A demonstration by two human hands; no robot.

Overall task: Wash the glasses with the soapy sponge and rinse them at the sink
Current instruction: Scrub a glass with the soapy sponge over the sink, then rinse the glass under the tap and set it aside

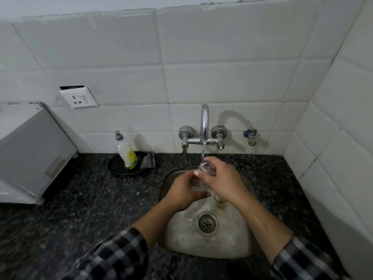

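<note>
A clear glass (206, 171) is held over the steel sink (181, 237), under water running from the chrome tap (204, 122). My right hand (224, 181) grips the glass from the right, fingers curled around its upper part. My left hand (184, 190) holds its lower part from the left, thumb against the side. The stream lands at the glass rim. Another small glass (220, 202) stands in the basin below my right hand, mostly hidden. No sponge shows.
A dish-soap bottle (126, 151) leans in a black dish (116, 167) with a crumpled dark cloth (148, 160) left of the tap. A white appliance (30, 156) stands at the far left on the dark granite counter (80, 199). Tiled walls close in behind and on the right.
</note>
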